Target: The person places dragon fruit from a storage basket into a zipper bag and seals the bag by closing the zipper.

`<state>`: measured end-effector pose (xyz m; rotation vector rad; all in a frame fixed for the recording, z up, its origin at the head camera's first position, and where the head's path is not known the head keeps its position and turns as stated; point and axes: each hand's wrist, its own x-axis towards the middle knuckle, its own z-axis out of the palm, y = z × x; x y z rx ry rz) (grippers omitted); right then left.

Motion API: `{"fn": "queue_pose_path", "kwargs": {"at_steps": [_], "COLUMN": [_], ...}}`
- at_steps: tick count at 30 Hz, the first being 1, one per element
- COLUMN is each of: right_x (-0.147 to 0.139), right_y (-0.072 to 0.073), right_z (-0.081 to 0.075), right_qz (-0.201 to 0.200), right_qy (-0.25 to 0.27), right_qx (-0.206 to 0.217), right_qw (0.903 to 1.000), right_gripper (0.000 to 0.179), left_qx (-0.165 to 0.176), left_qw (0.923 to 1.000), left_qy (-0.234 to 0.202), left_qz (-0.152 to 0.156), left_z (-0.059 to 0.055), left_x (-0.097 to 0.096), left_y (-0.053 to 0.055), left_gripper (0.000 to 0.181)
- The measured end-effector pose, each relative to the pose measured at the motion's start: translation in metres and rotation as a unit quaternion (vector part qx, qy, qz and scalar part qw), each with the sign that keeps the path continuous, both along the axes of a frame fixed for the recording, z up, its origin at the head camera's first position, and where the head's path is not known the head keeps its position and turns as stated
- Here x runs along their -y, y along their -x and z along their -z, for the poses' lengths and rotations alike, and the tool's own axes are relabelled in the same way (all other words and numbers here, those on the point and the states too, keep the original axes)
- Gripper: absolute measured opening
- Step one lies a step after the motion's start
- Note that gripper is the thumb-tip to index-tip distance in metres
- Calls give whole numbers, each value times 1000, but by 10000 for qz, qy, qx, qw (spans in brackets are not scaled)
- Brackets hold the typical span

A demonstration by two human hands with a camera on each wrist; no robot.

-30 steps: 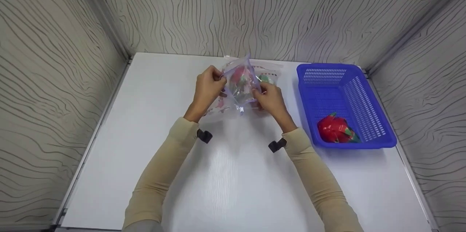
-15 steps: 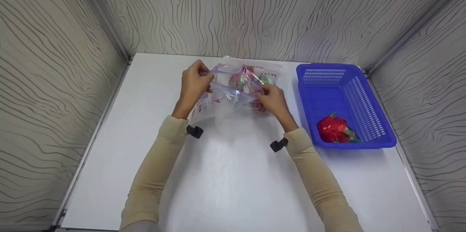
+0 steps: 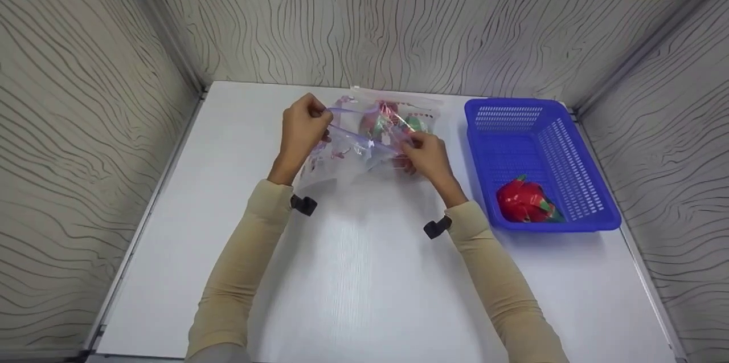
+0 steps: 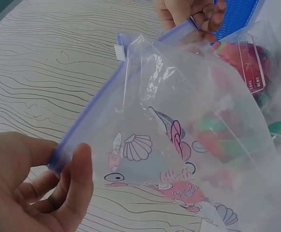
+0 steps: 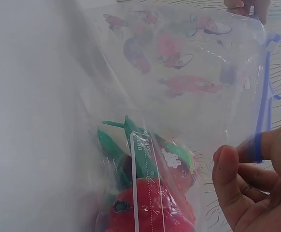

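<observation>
In the head view, both hands hold a clear zip bag [image 3: 353, 149] by its purple-edged mouth, near the back of the table. My left hand [image 3: 302, 129] pinches one end of the purple zip strip [image 4: 90, 104] between thumb and fingers. The other end is pinched by my right hand [image 3: 428, 156]. A white slider [image 4: 119, 52] sits along the strip, and shells and pink figures are printed on the plastic. Red-and-green dragon fruits [image 5: 150, 208] show through clear plastic marked with a white memo label, just beyond the held mouth.
To the right stands a blue perforated basket [image 3: 501, 152] with one red dragon fruit [image 3: 527, 202] lying at its near end. Another clear bag edge [image 3: 410, 100] lies at the back of the white table [image 3: 353, 272]. Wood-patterned panels [image 3: 364, 15] enclose the table's back and sides.
My left hand has moved left, away from the right hand, stretching the bag's mouth sideways from its earlier bunched shape. Over the last half second the hands have hardly moved.
</observation>
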<state>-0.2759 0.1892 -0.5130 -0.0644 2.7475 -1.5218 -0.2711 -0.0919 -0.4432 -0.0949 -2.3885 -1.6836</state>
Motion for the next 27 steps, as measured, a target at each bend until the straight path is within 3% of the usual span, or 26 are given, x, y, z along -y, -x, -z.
{"fn": "queue_pose_path", "kwargs": {"at_steps": [4,13,23,27], "right_x": [0,2,-4,-11], "right_y": [1,1,0,-1], "right_z": [0,-2,-7,-9], "right_qz": [3,-302,-495,-579], "right_qy": [18,228,669,606], "right_qx": [-160,-93,488,351], "right_qw": [9999,9992,9953,9959], "right_gripper": [23,28,33,41], "left_qx": [35,119,166,175], "left_qw": [10000,9997,9991,9987], "left_qy": [-12,-164,-343,-418], "left_qz": [76,134,207,236], "left_z": [0,0,4,6], "left_x": [-3,-12,-19,-20], "left_y": [-2,0,3,5], "left_gripper": [8,10,9,8]}}
